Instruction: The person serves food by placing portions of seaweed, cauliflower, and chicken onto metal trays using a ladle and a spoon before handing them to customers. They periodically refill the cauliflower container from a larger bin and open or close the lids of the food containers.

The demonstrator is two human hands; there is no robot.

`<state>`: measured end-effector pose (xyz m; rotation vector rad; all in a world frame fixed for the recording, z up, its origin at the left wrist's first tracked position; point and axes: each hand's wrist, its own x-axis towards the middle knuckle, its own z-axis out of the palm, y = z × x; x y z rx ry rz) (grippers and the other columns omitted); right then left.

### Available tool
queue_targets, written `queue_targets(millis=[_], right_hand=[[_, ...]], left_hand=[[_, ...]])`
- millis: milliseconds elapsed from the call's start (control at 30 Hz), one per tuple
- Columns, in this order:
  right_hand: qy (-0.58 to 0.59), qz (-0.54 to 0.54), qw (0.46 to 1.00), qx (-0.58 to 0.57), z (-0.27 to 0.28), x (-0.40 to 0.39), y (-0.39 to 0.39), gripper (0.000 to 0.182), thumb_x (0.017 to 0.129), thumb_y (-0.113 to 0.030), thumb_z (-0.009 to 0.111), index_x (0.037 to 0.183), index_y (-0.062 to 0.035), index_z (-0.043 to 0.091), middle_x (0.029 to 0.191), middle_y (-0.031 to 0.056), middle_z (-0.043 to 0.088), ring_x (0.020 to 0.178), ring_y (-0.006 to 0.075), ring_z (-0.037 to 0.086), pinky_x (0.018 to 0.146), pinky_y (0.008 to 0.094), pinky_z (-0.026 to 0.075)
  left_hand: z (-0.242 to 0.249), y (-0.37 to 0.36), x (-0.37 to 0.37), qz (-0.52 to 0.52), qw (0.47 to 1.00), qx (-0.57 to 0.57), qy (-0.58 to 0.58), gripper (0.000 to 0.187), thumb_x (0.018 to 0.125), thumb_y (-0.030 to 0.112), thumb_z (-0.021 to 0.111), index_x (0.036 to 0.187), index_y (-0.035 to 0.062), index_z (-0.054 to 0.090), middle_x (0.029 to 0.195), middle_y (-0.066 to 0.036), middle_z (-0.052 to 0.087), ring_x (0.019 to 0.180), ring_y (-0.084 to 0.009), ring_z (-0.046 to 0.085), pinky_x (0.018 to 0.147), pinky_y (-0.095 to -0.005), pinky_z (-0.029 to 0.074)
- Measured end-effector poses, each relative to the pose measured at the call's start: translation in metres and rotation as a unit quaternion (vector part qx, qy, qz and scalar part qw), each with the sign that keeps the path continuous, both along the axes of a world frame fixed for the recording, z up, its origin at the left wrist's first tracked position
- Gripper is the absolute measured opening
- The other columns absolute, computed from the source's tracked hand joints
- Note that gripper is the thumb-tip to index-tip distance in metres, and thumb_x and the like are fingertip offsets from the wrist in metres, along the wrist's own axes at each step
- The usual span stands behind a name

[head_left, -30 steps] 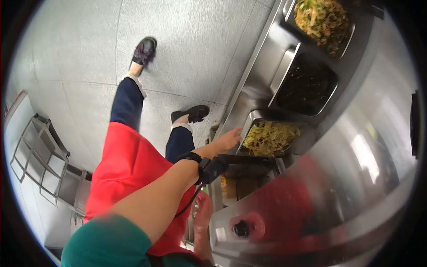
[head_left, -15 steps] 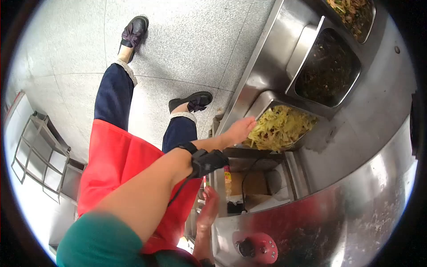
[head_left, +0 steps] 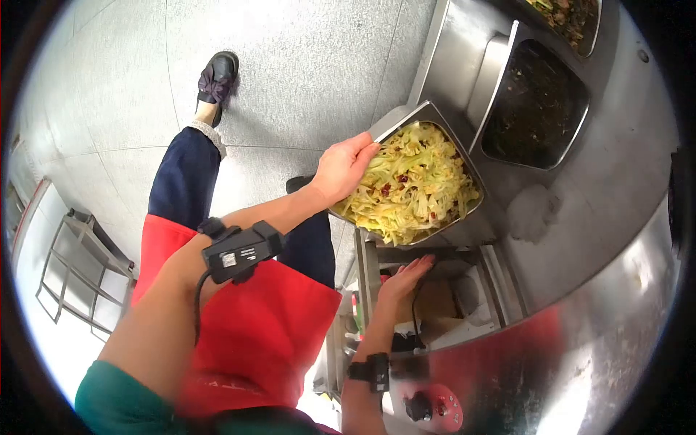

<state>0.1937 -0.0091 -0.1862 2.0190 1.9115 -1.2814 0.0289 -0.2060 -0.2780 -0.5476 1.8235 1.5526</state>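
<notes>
My left hand (head_left: 346,168) is closed on the near-left rim of a metal food pan (head_left: 473,156), thumb over the edge. Stir-fried cabbage (head_left: 413,181) with bits of red chili fills the pan, which is tilted and raised off the steel counter at that side. Below it, my right hand (head_left: 407,279) is open, fingers stretched out toward the pan's lower edge and apart from it in this view. Black devices are strapped on both of my forearms.
A second metal pan (head_left: 536,109) with dark food sits in the counter (head_left: 580,196), and another food pan (head_left: 573,22) lies beyond it. Under the counter is an open shelf with a cardboard box (head_left: 438,301). A red knob plate (head_left: 435,407) and a metal rack (head_left: 80,272) flank me.
The cabbage pan has come up and toward me in my left hand, tilting. My right hand has moved up from beside the apron toward the pan, its fingers now extended.
</notes>
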Motion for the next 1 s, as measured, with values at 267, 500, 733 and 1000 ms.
queue_targets(millis=[267, 500, 733, 1000], right_hand=[[0.117, -0.061, 0.986, -0.107, -0.039, -0.041, 0.063, 0.07, 0.09, -0.061, 0.023, 0.141, -0.0123, 0.022, 0.145, 0.0059, 0.022, 0.133, 0.0203, 0.018, 0.107, 0.0396, 0.011], [0.118, -0.131, 0.978, -0.115, -0.06, -0.067, 0.071, 0.068, 0.088, -0.063, 0.027, 0.118, -0.0063, 0.05, 0.112, 0.0077, 0.05, 0.102, 0.0188, 0.047, 0.094, 0.037, 0.032], [0.058, -0.056, 0.985, -0.151, -0.064, -0.053, 0.026, 0.051, 0.089, -0.059, 0.032, 0.097, -0.0111, 0.049, 0.101, 0.0031, 0.051, 0.093, 0.0149, 0.047, 0.085, 0.0334, 0.035], [0.105, 0.161, 0.958, -0.215, -0.153, -0.052, -0.078, 0.03, 0.094, -0.034, 0.033, 0.08, -0.0109, 0.047, 0.071, -0.0014, 0.05, 0.062, 0.0088, 0.046, 0.056, 0.0235, 0.038]], left_hand=[[0.007, -0.009, -0.019, 0.108, 0.994, 0.016, 0.018, 0.031, 0.092, 0.024, 0.052, 0.071, 0.0021, 0.047, 0.06, 0.002, 0.037, 0.062, -0.006, 0.035, 0.054, -0.0239, 0.034], [-0.006, -0.015, -0.034, 0.145, 0.988, 0.014, 0.053, 0.028, 0.088, 0.024, 0.053, 0.07, 0.0026, 0.048, 0.057, -0.007, 0.044, 0.055, -0.0135, 0.042, 0.055, -0.03, 0.038], [-0.013, -0.076, -0.016, 0.247, 0.966, 0.08, 0.005, 0.027, 0.088, 0.019, 0.052, 0.066, 0.0057, 0.044, 0.064, 0.005, 0.038, 0.065, -0.005, 0.035, 0.058, -0.0226, 0.033], [-0.087, -0.216, -0.02, 0.199, 0.98, 0.027, 0.01, 0.021, 0.086, 0.025, 0.045, 0.074, 0.0086, 0.046, 0.072, 0.005, 0.041, 0.071, -0.0063, 0.037, 0.063, -0.0235, 0.033]])
